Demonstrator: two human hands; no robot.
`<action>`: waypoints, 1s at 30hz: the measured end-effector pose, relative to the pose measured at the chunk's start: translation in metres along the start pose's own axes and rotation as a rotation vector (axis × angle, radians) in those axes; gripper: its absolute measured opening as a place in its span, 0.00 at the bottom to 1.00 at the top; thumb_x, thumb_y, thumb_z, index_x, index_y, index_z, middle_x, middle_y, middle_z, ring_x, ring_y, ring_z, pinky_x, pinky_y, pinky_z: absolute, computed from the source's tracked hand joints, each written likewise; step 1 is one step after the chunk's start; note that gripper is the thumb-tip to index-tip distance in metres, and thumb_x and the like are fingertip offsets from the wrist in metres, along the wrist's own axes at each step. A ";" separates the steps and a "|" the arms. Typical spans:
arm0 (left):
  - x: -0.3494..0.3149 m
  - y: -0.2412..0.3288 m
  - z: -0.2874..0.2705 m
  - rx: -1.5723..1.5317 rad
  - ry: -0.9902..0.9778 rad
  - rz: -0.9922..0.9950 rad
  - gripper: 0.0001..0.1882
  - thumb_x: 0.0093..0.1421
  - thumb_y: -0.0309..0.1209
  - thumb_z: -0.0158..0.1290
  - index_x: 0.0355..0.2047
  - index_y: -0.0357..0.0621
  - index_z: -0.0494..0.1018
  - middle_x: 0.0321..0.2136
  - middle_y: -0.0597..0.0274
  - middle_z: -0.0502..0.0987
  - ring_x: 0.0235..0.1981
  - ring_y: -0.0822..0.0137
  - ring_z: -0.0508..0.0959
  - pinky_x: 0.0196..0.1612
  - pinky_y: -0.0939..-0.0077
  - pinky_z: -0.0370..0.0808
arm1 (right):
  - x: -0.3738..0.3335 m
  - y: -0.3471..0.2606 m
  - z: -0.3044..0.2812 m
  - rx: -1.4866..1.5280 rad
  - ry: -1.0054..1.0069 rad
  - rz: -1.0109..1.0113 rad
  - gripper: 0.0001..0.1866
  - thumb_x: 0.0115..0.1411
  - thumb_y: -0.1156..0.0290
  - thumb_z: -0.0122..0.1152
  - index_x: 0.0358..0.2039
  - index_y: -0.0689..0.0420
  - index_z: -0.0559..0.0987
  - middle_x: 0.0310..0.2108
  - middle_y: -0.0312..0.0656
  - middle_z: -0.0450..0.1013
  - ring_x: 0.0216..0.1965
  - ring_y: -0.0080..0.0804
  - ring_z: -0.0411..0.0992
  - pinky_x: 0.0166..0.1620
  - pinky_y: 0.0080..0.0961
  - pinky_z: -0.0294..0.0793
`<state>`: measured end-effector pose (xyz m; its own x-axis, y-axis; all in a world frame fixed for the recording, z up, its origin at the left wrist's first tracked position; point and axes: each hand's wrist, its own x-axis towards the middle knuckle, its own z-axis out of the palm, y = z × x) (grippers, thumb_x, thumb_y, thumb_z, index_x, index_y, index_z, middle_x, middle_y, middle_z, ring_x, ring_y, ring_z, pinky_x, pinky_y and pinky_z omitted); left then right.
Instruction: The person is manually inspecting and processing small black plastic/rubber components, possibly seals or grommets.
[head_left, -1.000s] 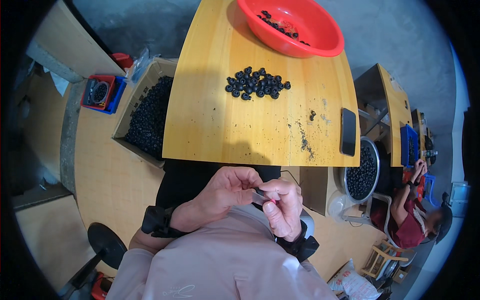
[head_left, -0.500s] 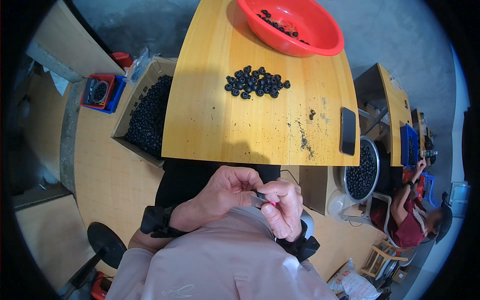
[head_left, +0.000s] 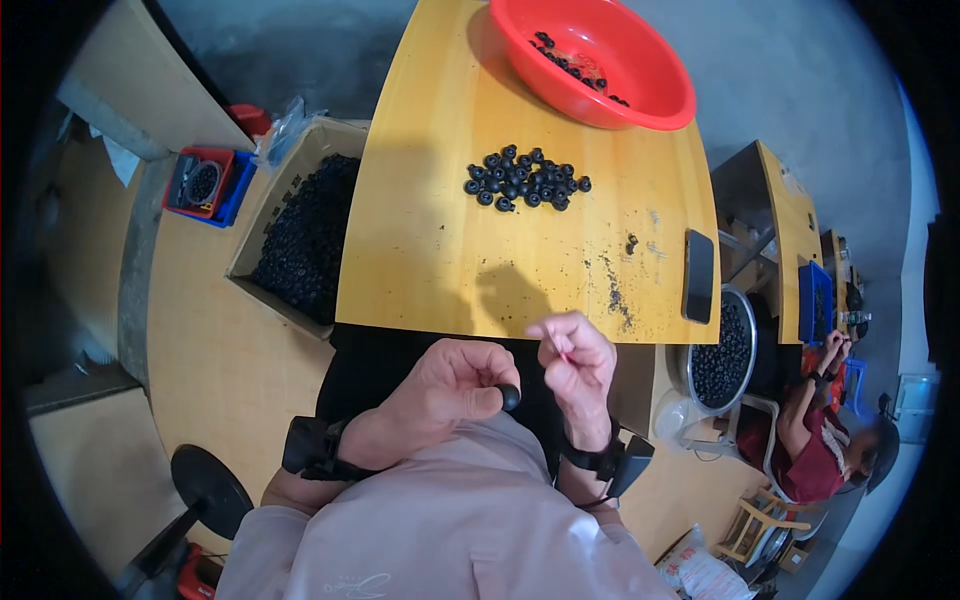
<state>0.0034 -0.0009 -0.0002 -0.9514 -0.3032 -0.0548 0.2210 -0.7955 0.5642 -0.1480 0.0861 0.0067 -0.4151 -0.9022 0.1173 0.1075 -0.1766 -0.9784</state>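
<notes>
My left hand (head_left: 440, 392) is closed, pinching a round black rubber piece (head_left: 510, 397) between thumb and fingertips, just in front of my shirt. To its right, apart from it, my right hand (head_left: 582, 368) is raised near the table's front edge. Its fingers are curled around a small pink-handled blade (head_left: 563, 357); only a bit of pink shows, and the blade itself is hard to make out. Beyond both hands, a loose cluster of similar black rubber pieces (head_left: 525, 180) lies on the wooden table (head_left: 410, 215).
A red basin (head_left: 640, 95) with some black pieces stands at the table's far end. A phone (head_left: 698, 277) and black scraps (head_left: 617, 300) lie right. A full carton (head_left: 262, 225) is left, a metal bowl (head_left: 752, 340) right. A co-worker (head_left: 815, 440) sits far right.
My hands have parted: the right one moved up and away with the blade, while the left keeps the black rubber piece. The view has shifted slightly, and the co-worker's hands moved.
</notes>
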 end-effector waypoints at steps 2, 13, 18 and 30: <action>-0.003 0.003 -0.002 -0.022 0.022 -0.007 0.08 0.50 0.27 0.57 0.28 0.37 0.70 0.24 0.70 0.70 0.24 0.84 0.65 0.27 0.91 0.60 | -0.002 -0.017 0.008 -0.042 -0.180 0.071 0.13 0.49 0.70 0.61 0.35 0.62 0.74 0.16 0.25 0.56 0.19 0.12 0.52 0.23 0.12 0.51; -0.008 0.007 -0.018 0.046 0.078 -0.098 0.13 0.48 0.32 0.59 0.28 0.36 0.70 0.26 0.66 0.71 0.30 0.78 0.69 0.33 0.86 0.63 | 0.012 -0.017 0.031 -0.101 -0.259 0.072 0.06 0.46 0.78 0.64 0.21 0.63 0.74 0.16 0.35 0.68 0.17 0.16 0.59 0.21 0.14 0.58; -0.010 0.030 -0.019 0.155 0.157 0.012 0.05 0.47 0.21 0.50 0.27 0.37 0.70 0.21 0.69 0.69 0.25 0.81 0.67 0.29 0.88 0.63 | 0.035 -0.010 0.028 -0.288 -0.015 0.095 0.07 0.50 0.76 0.61 0.18 0.61 0.73 0.14 0.30 0.65 0.18 0.12 0.57 0.21 0.13 0.55; -0.029 0.068 -0.160 0.408 0.903 0.416 0.28 0.54 0.28 0.51 0.54 0.34 0.57 0.51 0.48 0.63 0.54 0.60 0.62 0.57 0.70 0.55 | 0.151 0.044 -0.080 -1.244 0.367 0.192 0.12 0.50 0.63 0.59 0.33 0.54 0.77 0.17 0.43 0.71 0.22 0.36 0.71 0.27 0.30 0.67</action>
<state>0.0804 -0.1302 -0.0925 -0.2704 -0.9182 -0.2895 0.2430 -0.3560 0.9023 -0.2789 -0.0265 -0.0318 -0.7278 -0.6785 0.0998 -0.6265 0.5987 -0.4990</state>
